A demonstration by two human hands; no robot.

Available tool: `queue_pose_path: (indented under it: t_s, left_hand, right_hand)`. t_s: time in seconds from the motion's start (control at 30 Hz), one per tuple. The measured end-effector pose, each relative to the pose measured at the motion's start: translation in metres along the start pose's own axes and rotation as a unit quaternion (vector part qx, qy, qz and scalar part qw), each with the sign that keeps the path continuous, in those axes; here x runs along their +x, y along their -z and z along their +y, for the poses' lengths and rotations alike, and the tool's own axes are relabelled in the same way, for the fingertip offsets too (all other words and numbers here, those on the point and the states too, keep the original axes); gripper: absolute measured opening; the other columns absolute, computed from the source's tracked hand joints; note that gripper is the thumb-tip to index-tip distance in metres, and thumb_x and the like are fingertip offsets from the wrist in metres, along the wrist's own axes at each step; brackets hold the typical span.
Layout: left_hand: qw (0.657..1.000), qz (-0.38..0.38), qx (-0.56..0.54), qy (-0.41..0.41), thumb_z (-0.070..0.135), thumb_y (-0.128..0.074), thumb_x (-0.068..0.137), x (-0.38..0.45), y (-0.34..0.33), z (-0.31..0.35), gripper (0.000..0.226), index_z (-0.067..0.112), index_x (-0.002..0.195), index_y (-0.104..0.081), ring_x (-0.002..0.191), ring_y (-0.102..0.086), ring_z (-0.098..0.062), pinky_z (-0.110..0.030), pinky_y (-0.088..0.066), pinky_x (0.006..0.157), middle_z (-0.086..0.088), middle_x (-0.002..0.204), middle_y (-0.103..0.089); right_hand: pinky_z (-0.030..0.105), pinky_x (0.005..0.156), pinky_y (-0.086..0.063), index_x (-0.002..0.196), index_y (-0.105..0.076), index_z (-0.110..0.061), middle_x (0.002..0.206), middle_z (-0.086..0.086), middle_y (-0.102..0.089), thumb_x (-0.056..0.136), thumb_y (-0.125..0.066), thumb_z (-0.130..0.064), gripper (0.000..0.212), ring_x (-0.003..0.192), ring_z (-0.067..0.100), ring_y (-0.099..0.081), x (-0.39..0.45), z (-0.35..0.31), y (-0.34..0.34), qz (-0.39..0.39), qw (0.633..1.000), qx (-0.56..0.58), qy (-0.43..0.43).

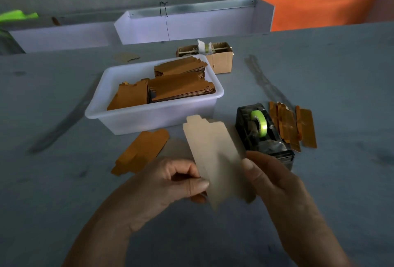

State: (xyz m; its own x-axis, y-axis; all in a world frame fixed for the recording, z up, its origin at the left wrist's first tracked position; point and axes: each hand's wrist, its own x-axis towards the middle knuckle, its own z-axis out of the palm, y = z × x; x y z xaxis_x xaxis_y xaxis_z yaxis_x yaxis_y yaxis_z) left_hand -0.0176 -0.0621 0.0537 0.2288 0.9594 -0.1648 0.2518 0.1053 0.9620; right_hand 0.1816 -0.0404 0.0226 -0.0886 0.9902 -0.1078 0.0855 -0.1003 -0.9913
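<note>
Spreading under everything, the grey table (319, 74) filled most of our view. On it, at eleven o'clock from our hands, sat the white plastic tub (160, 117), loaded with stacks of brown blanks (181, 85). A cardboard box (221, 62) stood just behind the tub's far corner, at twelve o'clock. At two o'clock from our hands the black tape dispenser (264, 145) rested on the table, with a fan of flat brown pieces (307, 130) lying just beside it at three o'clock.

Our left hand (162, 183) and right hand (275, 179) were raised over the near part of the table. Between them we held the pale card blank (215, 155) off the surface, tilted, its tabbed end pointing to eleven o'clock. The left pinched its left edge between thumb and fingers. The right gripped its right edge, thumb on the face.

One loose brown blank (142, 151) lay flat at nine o'clock from the held card. Smallest, the green tape roll (261, 122) sat in the dispenser.
</note>
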Motion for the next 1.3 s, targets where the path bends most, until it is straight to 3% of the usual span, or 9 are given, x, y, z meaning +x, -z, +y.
queue_pose_path:
  t_s: [0.13, 0.3, 0.47, 0.57, 0.73, 0.93, 1.1, 1.23, 1.3]
  left_hand:
    - [0.998, -0.026, -0.054, 0.030, 0.027, -0.071, 0.081, -0.001, 0.000, -0.007, 0.008, 0.020, 0.083, -0.076, 0.088, -0.071, -0.015, -0.020, -0.053, 0.076, -0.005, 0.092, -0.075]
    - [0.993, 0.038, -0.097, 0.052, 0.051, -0.072, 0.074, 0.005, -0.017, -0.010, 0.040, 0.033, 0.109, -0.069, 0.106, -0.067, -0.019, -0.044, -0.050, 0.095, 0.002, 0.113, -0.072]
    - [0.976, 0.170, -0.105, 0.087, 0.045, -0.077, 0.054, 0.015, -0.039, -0.012, 0.047, 0.025, 0.096, -0.071, 0.087, -0.071, -0.010, -0.037, -0.053, 0.085, 0.006, 0.091, -0.076]
    - [0.972, 0.186, -0.109, 0.097, 0.032, -0.079, 0.065, 0.018, -0.047, -0.011, 0.035, 0.025, 0.098, -0.069, 0.084, -0.070, -0.005, -0.024, -0.052, 0.076, 0.009, 0.089, -0.076]
    - [0.968, 0.201, -0.113, 0.102, 0.022, -0.075, 0.077, 0.020, -0.055, -0.013, 0.024, 0.023, 0.101, -0.070, 0.087, -0.071, -0.008, -0.025, -0.052, 0.079, 0.007, 0.090, -0.076]
    - [0.953, 0.266, -0.111, 0.095, 0.017, -0.074, 0.078, 0.023, -0.070, -0.009, 0.002, 0.018, 0.080, -0.073, 0.067, -0.071, -0.015, -0.035, -0.060, 0.062, 0.001, 0.072, -0.074]
    - [0.964, 0.233, -0.110, 0.058, 0.017, -0.067, 0.083, 0.018, -0.074, -0.004, 0.015, 0.009, 0.071, -0.068, 0.041, -0.050, -0.007, -0.016, -0.037, 0.037, -0.002, 0.053, -0.058]
    - [0.985, 0.134, -0.107, 0.034, 0.047, -0.056, 0.089, 0.015, -0.064, -0.006, 0.041, 0.009, 0.079, -0.068, 0.069, -0.062, -0.031, -0.035, -0.051, 0.067, -0.018, 0.073, -0.065]
    - [0.992, 0.109, -0.067, 0.021, 0.049, -0.055, 0.090, 0.013, -0.062, -0.008, 0.041, 0.010, 0.086, -0.068, 0.074, -0.065, -0.026, -0.032, -0.052, 0.071, -0.016, 0.080, -0.067]
  right_hand:
    - [0.021, 0.063, -0.053, 0.098, -0.070, -0.017, 0.087, 0.001, -0.073, 0.073, -0.066, -0.022, 0.026, 0.079, 0.012, -0.069, 0.003, 0.005, 0.000, -0.064, 0.988, 0.107, -0.088]
    - [0.029, 0.066, -0.055, 0.094, -0.069, -0.008, 0.087, 0.013, -0.072, 0.071, -0.064, -0.013, 0.024, 0.076, 0.017, -0.068, 0.001, 0.012, 0.001, -0.042, 0.979, 0.173, -0.103]
    - [0.026, 0.061, -0.051, 0.089, -0.069, -0.013, 0.073, 0.005, -0.069, 0.079, -0.065, -0.008, 0.012, 0.066, 0.009, -0.064, -0.001, 0.013, -0.001, -0.043, 0.987, 0.135, -0.077]
    - [0.023, 0.058, -0.051, 0.088, -0.068, -0.011, 0.072, 0.003, -0.069, 0.067, -0.067, -0.021, 0.023, 0.067, 0.010, -0.064, -0.002, 0.012, 0.000, -0.059, 0.988, 0.126, -0.065]
    - [0.020, 0.058, -0.051, 0.088, -0.064, -0.029, 0.070, -0.002, -0.068, 0.078, -0.070, -0.019, 0.015, 0.069, 0.011, -0.065, -0.004, 0.015, -0.001, 0.007, 0.999, -0.044, 0.019]
    - [0.012, 0.055, -0.044, 0.094, -0.048, -0.044, 0.061, -0.002, -0.054, 0.071, -0.075, -0.011, 0.049, 0.061, 0.010, -0.056, -0.018, 0.014, -0.015, 0.070, 0.953, -0.215, 0.200]
    - [0.024, 0.055, -0.050, 0.110, -0.049, -0.039, 0.066, -0.003, -0.058, 0.073, -0.065, -0.020, 0.045, 0.056, 0.011, -0.060, -0.027, 0.008, -0.021, 0.009, 0.964, -0.153, 0.219]
    - [0.015, 0.055, -0.050, 0.119, -0.050, -0.038, 0.072, -0.006, -0.065, 0.081, -0.063, -0.013, 0.047, 0.060, 0.005, -0.065, -0.025, 0.008, -0.012, -0.011, 0.971, -0.145, 0.191]
    - [0.015, 0.059, -0.053, 0.118, -0.051, -0.039, 0.075, -0.005, -0.069, 0.084, -0.060, -0.009, 0.046, 0.064, 0.007, -0.068, -0.023, 0.006, -0.010, -0.040, 0.985, -0.100, 0.137]
